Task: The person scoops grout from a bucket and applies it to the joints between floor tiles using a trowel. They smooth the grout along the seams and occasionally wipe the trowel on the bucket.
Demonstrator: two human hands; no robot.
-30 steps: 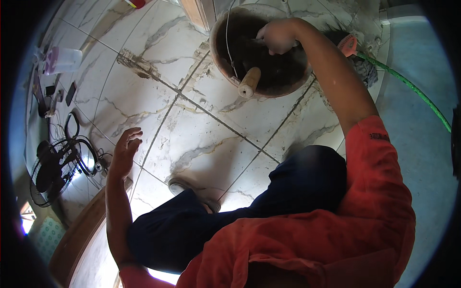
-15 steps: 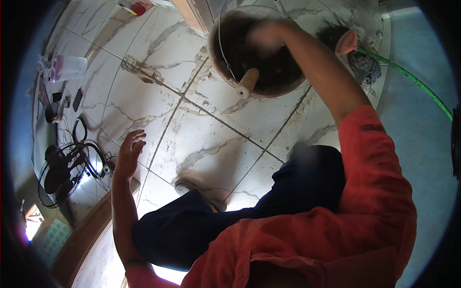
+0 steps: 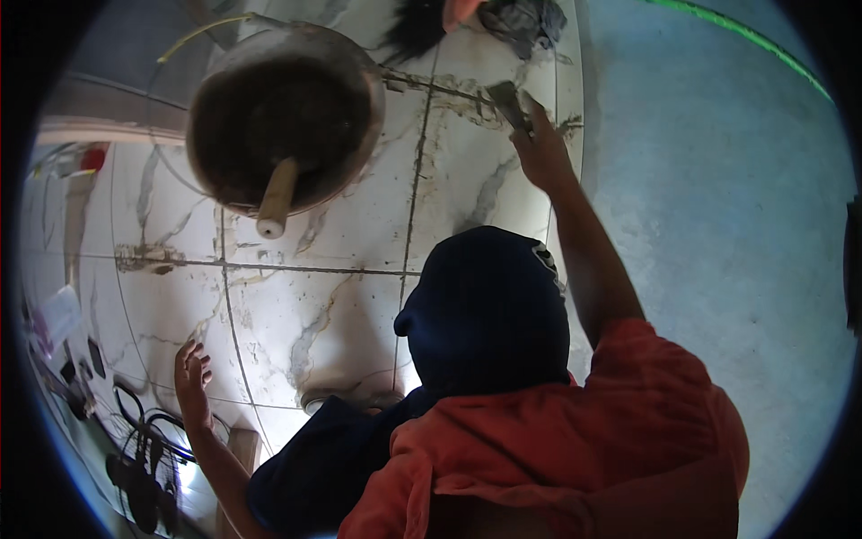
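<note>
Out at the right, my right hand (image 3: 544,151) is closed around a putty knife (image 3: 507,101). Its flat, broad blade points up and left, just by a grey-smeared joint between the floor tiles; whether the blade touches the tile I cannot tell. A round bucket (image 3: 373,106) with a dark inside stands at the upper left, and a tool's pale wooden handle (image 3: 276,199) leans out over its near rim. What lies in the bucket is too dark to make out. Away at the lower left, my left hand (image 3: 192,382) is open, fingers loosely bent and apart, holding nothing.
White marbled floor tiles (image 3: 332,337) carry mortar smears along their joints. Beyond the bucket lie dark bristles (image 3: 415,29) and a crumpled dark bag (image 3: 530,22). A bluish wall (image 3: 709,234) borders the right. A fan (image 3: 144,476) and a clear container (image 3: 56,316) are at the left.
My right hand has left the bucket and moved right to the tile joint, now with the putty knife showing in it. The view has turned, so the bucket appears farther left.
</note>
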